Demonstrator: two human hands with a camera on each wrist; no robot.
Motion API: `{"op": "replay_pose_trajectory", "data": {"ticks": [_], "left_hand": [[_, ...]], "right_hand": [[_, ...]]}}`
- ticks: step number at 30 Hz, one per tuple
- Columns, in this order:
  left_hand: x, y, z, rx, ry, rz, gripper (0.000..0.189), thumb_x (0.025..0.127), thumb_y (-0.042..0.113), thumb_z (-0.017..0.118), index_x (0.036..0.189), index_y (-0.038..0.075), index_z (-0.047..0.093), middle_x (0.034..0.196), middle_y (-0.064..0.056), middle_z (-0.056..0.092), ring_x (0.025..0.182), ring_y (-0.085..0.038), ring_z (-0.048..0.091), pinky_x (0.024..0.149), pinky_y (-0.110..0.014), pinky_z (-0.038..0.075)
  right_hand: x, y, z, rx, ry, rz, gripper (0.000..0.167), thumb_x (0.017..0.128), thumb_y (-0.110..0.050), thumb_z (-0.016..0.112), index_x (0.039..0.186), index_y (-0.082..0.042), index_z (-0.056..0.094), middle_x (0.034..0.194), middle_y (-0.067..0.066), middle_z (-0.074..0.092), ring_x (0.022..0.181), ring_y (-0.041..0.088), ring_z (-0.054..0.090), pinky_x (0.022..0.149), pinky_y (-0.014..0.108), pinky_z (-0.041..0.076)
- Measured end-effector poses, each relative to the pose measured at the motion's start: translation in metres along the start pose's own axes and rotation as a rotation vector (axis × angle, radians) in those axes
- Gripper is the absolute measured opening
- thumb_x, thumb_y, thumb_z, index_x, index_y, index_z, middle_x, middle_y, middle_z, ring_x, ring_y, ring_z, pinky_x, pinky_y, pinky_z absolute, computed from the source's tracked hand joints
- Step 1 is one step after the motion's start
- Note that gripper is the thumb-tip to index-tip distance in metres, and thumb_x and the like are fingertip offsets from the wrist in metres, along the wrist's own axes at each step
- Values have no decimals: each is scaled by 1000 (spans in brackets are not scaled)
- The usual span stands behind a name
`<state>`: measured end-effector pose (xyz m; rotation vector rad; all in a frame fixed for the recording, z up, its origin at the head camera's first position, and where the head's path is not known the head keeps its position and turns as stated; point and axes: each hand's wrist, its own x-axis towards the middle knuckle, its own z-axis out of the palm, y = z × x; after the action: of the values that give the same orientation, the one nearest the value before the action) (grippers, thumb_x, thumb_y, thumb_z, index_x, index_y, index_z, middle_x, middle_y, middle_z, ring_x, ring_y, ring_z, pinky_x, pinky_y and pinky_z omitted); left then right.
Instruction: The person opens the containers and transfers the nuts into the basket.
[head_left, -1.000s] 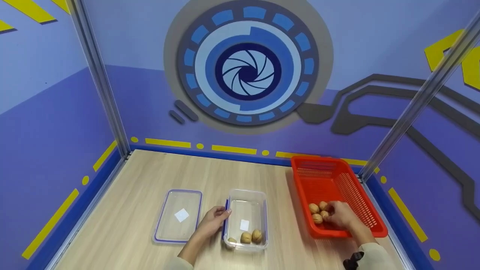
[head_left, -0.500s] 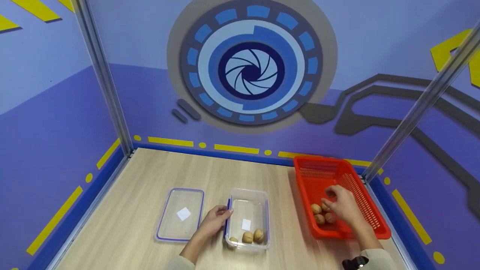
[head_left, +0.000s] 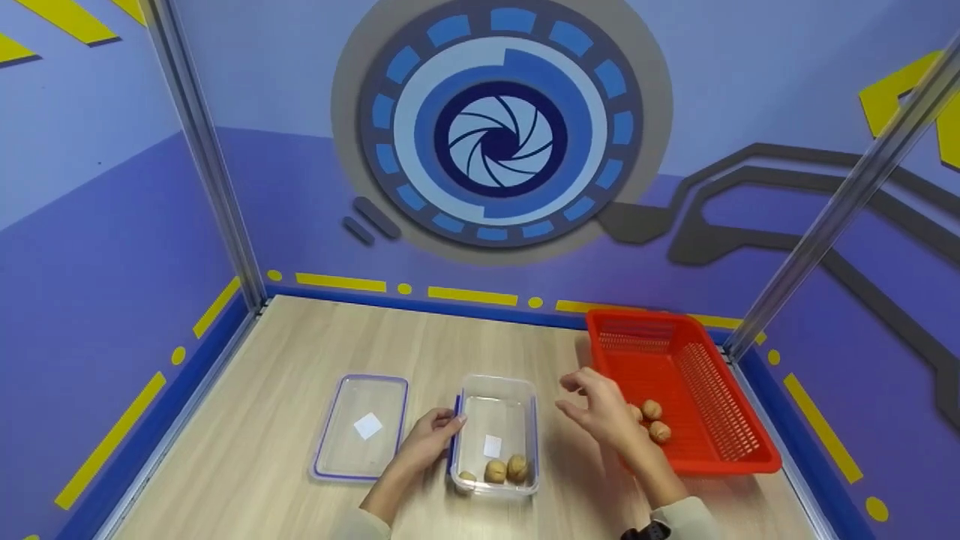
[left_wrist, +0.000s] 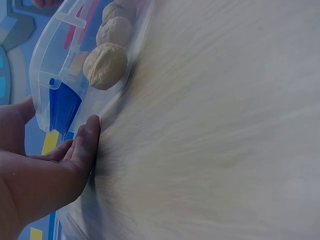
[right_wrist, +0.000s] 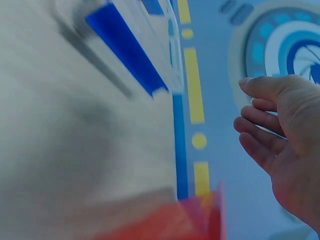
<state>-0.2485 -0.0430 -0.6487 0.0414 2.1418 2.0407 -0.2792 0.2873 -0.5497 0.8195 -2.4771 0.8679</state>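
Observation:
A clear plastic food container [head_left: 498, 386] with blue side latches stands on the table, with three walnuts [head_left: 496, 471] at its near end. My left hand [head_left: 427, 442] holds its left side, thumb at the rim and fingers low along the wall, as the left wrist view shows. Between container and red basket [head_left: 701, 461], my right hand [head_left: 600, 409] hovers above the table. Its thumb and fingers are apart, and nothing shows between them in the right wrist view. Several walnuts [head_left: 652, 409] lie in the basket, partly hidden by the right hand and wrist.
A clear lid [head_left: 364, 450] with a blue seal and a white label lies left of the container. The basket stands at the right, near the back wall [head_left: 300, 195]. Metal posts [head_left: 214, 165] rise at the corners.
My right hand has lifted from the walnuts in the basket and moved left, out over the table. The left hand stays at the container, whose three walnuts have not moved.

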Motion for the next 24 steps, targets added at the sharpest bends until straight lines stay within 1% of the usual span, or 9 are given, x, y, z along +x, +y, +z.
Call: {"op": "replay_pose_trajectory", "data": {"ticks": [3,6,12,15,19,24], "left_hand": [[0,0,-1,-8,0,-3,64,107,35,65,143,-14,47,133,-26,61,118,-36,64,98,-47,57],[-2,2,-1,-4,1,-9,65,106,37,65,144,-13,48,133,-24,61,117,-33,65,96,-45,58],[-3,4,-1,-21,0,-13,65,106,37,66,144,-13,48,132,-23,62,116,-31,65,95,-43,58],[-2,4,-1,-32,-6,-10,65,106,36,66,143,-14,47,131,-23,62,117,-34,64,95,-42,57],[0,2,-1,-63,-23,-10,62,107,35,65,143,-13,48,131,-23,62,117,-36,64,95,-42,57],[0,2,-1,-49,-17,-4,60,107,34,66,141,-13,50,129,-22,63,116,-33,64,94,-41,57]], "right_hand": [[2,-10,16,36,-40,-11,29,82,-2,90,106,-6,74,99,10,72,92,22,69,80,45,63],[1,-23,32,51,-95,12,27,85,-4,88,108,-7,74,101,11,73,94,21,69,83,47,63],[-1,-44,61,64,-206,7,26,88,-8,86,111,-7,74,105,9,73,96,23,71,85,42,63],[-1,-50,73,60,-258,13,27,88,-10,87,112,-7,74,107,7,73,97,22,71,86,41,62],[-2,-56,85,47,-327,-10,29,87,-11,87,112,-7,74,107,5,73,98,20,69,86,39,62],[-8,-61,94,27,-397,-71,28,84,-9,86,110,-3,75,102,4,72,95,14,67,85,34,60]]}}
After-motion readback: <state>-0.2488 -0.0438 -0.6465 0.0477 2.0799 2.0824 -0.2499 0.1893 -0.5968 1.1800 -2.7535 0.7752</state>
